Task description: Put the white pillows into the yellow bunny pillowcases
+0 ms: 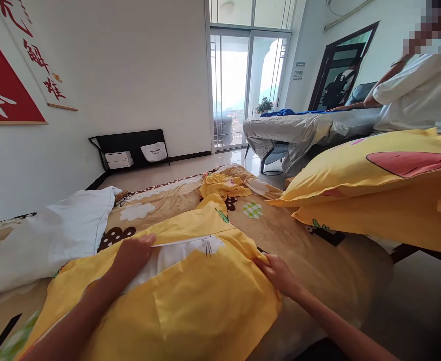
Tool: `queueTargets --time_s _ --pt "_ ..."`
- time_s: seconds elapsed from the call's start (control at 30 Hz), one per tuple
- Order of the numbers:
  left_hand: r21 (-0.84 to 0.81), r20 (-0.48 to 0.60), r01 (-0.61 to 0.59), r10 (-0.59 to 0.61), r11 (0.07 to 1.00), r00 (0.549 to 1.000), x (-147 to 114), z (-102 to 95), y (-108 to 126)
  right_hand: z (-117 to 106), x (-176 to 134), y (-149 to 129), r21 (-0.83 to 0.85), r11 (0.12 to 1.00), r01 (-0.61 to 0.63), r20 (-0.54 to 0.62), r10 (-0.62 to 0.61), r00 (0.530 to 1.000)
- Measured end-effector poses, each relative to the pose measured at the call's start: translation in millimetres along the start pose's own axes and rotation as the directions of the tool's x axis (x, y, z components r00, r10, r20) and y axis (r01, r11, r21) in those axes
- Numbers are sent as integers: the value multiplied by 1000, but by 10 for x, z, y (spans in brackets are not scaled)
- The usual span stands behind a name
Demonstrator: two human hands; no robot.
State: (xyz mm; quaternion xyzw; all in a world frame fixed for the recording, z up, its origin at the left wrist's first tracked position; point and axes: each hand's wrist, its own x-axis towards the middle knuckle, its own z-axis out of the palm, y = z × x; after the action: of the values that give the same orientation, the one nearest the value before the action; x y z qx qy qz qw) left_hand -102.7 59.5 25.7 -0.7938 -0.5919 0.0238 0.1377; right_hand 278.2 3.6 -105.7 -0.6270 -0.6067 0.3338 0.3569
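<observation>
A yellow pillowcase (190,311) lies in front of me on a patterned blanket, its opening parted with a white pillow (168,258) showing inside. My left hand (136,255) is closed on the upper edge of that opening. At the right side of the pillowcase, my right hand (275,271) pinches its edge, fingers partly hidden by the fabric. A second white pillow (51,235), uncovered, rests to the left. Farther off on the blanket is a crumpled yellow cloth (224,185).
The brown patterned blanket (318,281) covers the surface beneath. At right sits a filled yellow pillow (356,165) with a carrot print. Beyond it, another person (419,95) leans at a plastic-covered table (310,125). A black rack (134,150) stands by the wall.
</observation>
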Motion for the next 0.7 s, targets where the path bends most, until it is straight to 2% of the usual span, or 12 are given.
queueTargets --time_s 0.07,0.17,0.23,0.27,0.3,0.37,0.4,0.47,0.5,0.6,0.67,0.7 --pt "84 -157 111 -97 990 983 -35 -333 -256 15 157 -299 0 995 103 -57 -103 993" --pt "115 -451 324 -241 939 859 -137 -897 -542 163 363 -686 17 965 260 -41 -259 965" --pt "83 -520 390 -294 917 802 -233 -1104 -545 306 487 -771 -13 944 330 -7 -330 944" --pt "79 -499 378 -292 922 816 -287 -1121 -486 361 553 -744 -51 940 337 11 -337 942" --pt "88 -433 352 -282 932 856 -344 -1080 -397 393 622 -674 -104 941 323 25 -322 946" --pt "98 -187 242 -221 965 957 -459 -855 -174 376 761 -440 -241 940 242 56 -236 970" --pt "79 -37 185 -182 980 983 -511 -700 -66 333 823 -302 -310 931 194 79 -178 981" --pt "-17 157 83 -79 996 984 -588 -393 97 210 906 -58 -416 901 126 132 -77 988" --pt "-69 193 55 -41 996 980 -608 -270 142 148 920 20 -457 883 106 148 -42 988" --pt "-182 152 34 -6 983 988 -591 -95 168 42 854 -23 -553 831 62 84 -18 996" --pt "-241 109 25 2 970 994 -536 -109 156 74 735 -282 -605 792 85 -13 -116 993" --pt "-269 93 18 8 963 996 -505 -133 157 122 660 -459 -619 769 157 -36 -228 973"
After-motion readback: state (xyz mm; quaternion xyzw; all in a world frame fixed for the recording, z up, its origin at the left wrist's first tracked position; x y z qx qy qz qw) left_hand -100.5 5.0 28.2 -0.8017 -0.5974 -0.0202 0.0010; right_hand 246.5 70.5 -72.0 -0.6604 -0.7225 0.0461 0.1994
